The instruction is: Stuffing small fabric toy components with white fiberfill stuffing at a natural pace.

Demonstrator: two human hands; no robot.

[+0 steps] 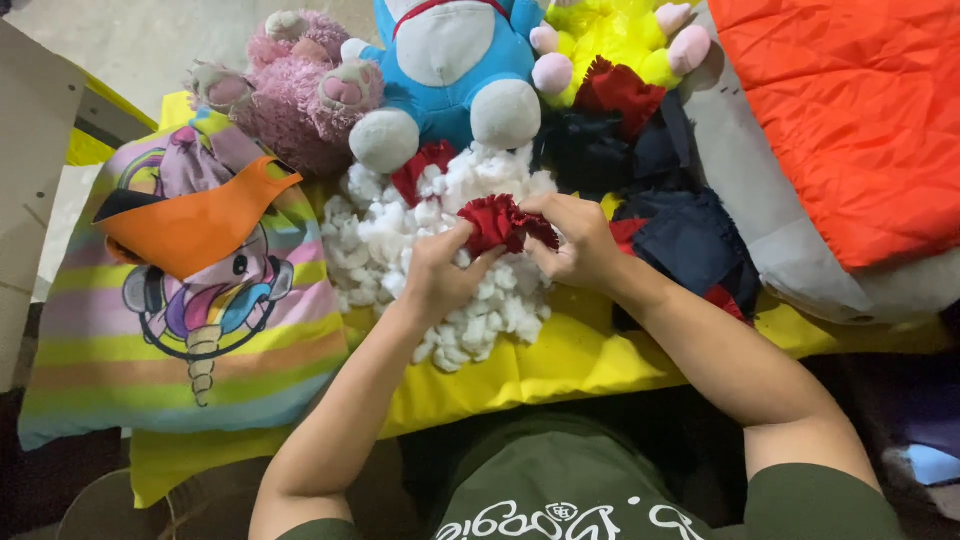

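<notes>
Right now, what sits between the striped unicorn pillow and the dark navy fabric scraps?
In the head view: a heap of white stuffing fluff on the yellow cloth, and above it both hands, left and right, gripping a crumpled red fabric scrap.

Heads of the blue plush toy (450, 60), pink plush toy (290, 70) and yellow plush toy (610, 35) cut off by the top edge. Orange quilted fabric (860, 110) running out at right. Red cloth scrap (505, 225) partly hidden by fingers (455, 245). White stuffing (440, 260) partly covered beneath both hands.

dark green short-sleeved shirt — white lettering — bare forearms.
</notes>
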